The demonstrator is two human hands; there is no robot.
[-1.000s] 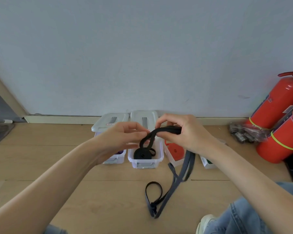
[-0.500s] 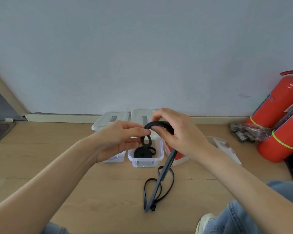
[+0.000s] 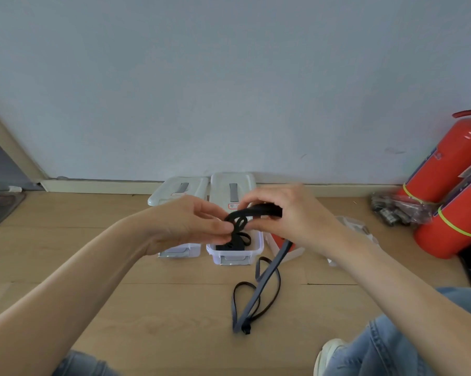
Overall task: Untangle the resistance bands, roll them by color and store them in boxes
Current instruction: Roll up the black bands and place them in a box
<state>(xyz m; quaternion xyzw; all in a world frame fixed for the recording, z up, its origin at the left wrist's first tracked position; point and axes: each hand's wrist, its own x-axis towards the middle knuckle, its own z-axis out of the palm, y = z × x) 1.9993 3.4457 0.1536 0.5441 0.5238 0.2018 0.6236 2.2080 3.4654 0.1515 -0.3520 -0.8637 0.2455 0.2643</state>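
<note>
A black resistance band is held between both hands above the boxes. My left hand pinches its small coiled end. My right hand grips the band's upper arc, fingers curled over it. The rest of the band hangs down from my right hand and lies in loose loops on the wooden floor. Below the hands stands a clear plastic box with another rolled black band inside. A second clear box is to its left, mostly hidden by my left hand.
Two white lids lean against the wall behind the boxes. A box with something red and another box sit behind my right wrist. Two red fire extinguishers and a plastic bag stand at right. My knees and shoe are at the bottom.
My right hand has shifted a little to the right, carrying the band's arc over the coiled end. The hanging tail on the floor has swung and shifted slightly.
</note>
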